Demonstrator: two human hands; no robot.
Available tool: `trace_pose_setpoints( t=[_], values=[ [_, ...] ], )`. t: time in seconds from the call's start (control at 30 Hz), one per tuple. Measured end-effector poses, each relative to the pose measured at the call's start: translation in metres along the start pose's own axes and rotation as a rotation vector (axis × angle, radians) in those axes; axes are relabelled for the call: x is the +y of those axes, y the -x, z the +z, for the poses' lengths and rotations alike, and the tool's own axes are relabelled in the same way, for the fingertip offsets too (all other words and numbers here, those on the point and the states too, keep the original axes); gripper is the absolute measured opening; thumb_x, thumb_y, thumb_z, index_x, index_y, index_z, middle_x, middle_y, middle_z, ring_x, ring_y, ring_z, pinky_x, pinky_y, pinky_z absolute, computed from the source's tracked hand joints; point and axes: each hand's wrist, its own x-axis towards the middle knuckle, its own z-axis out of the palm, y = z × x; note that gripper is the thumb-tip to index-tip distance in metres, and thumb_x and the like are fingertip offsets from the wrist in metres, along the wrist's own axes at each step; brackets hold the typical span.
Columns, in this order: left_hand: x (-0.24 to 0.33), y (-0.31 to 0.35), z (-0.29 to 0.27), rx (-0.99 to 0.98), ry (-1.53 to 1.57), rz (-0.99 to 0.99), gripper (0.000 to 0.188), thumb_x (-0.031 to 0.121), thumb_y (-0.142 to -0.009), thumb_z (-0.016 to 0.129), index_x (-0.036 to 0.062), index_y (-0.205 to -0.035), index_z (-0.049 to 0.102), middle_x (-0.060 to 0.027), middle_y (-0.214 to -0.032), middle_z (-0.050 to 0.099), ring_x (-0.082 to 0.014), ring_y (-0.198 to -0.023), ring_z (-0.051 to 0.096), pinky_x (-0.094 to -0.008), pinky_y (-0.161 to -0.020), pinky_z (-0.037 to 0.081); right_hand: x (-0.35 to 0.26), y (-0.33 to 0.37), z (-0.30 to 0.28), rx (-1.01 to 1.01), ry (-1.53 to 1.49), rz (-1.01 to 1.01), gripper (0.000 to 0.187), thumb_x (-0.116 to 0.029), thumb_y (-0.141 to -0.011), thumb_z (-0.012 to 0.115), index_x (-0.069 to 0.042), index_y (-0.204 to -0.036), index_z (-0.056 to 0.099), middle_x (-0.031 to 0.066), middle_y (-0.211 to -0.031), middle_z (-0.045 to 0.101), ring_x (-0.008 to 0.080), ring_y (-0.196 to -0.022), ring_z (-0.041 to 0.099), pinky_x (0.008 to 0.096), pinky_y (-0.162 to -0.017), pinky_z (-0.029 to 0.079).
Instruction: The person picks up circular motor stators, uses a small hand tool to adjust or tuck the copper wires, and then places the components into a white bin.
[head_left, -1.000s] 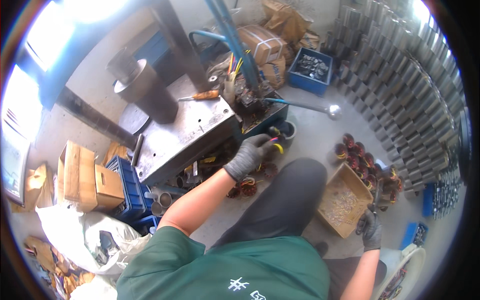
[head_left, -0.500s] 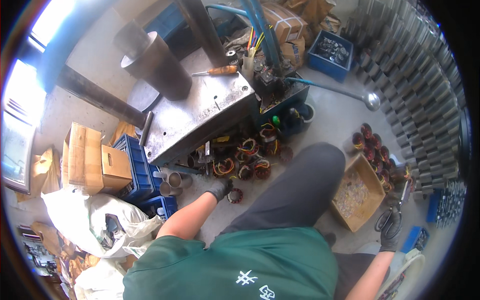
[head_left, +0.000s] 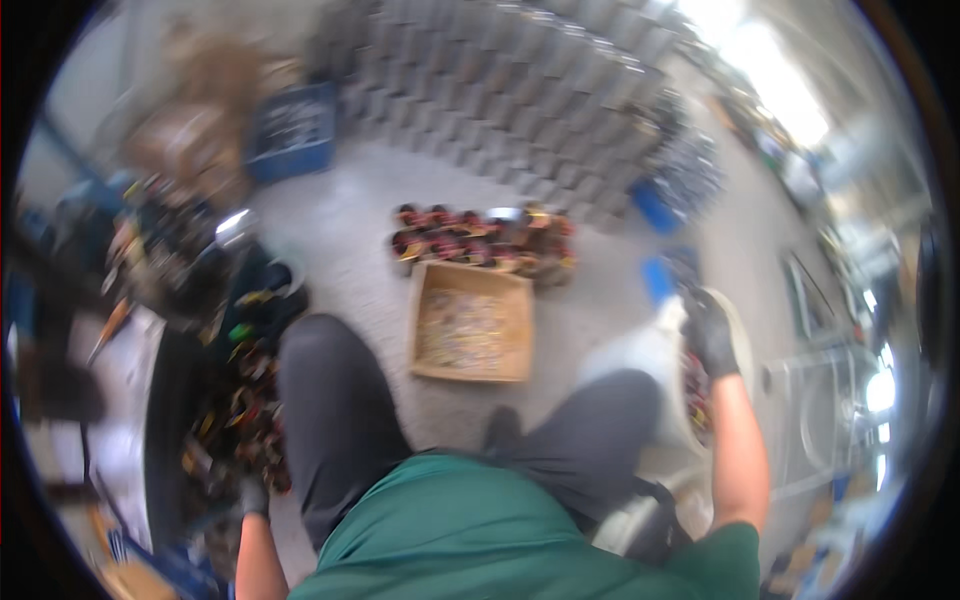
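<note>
The whole view is smeared by motion. My left hand (head_left: 254, 496), in a dark glove, is low on the left beside a heap of wire-wound motor stators (head_left: 245, 410). Its fingers blur into the dark parts, so its grip does not show. At the right, my right hand (head_left: 708, 335), also gloved, is over the rim of a white bucket (head_left: 640, 350). More wound stators (head_left: 697, 395) with red and yellow colours show inside it. A grey blur lies beyond the right fingertips; I cannot make out whether scissors are there.
A shallow cardboard box (head_left: 420, 330) with small scraps lies ahead of my knees. Rows of wound stators (head_left: 480, 235) stand behind it, before a stacked wall of grey metal cylinders (head_left: 510, 110). Blue bins (head_left: 290, 150) stand far left and right. A metal-topped bench (head_left: 130, 380) is at left.
My view has swung to the right, bringing the box to the middle and the bench to the left edge. The scissors, plainly in my right hand before, cannot be made out now.
</note>
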Motion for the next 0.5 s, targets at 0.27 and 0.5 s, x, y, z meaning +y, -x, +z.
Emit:
trace_pose_setpoints(
  t=[0.27,0.5],
  values=[
    [0.169,0.01,0.11,-0.013,-0.179,0.69,0.028,0.007,-0.09,0.054,-0.0026,-0.116,0.059,-0.0098,-0.112,0.064,-0.0175,-0.096,0.06,-0.0277,-0.088,0.046,0.109,0.007,-0.091,0.106,0.206,0.133,0.044,-0.029,-0.08,0.075,0.001,-0.11,0.063,0.0157,-0.087,0.068,0.022,-0.076,0.064,0.0357,-0.071,0.051],
    [0.378,0.046,0.237,-0.147,0.084,0.996,0.036,0.005,-0.088,0.048,-0.002,-0.122,0.057,-0.0103,-0.115,0.063,-0.0159,-0.099,0.062,-0.0264,-0.084,0.048,0.065,0.042,-0.039,-0.083,0.482,-0.158,0.042,-0.027,-0.076,0.075,-0.004,-0.109,0.061,0.0184,-0.088,0.067,0.0314,-0.083,0.065,0.042,-0.078,0.05]
  ],
)
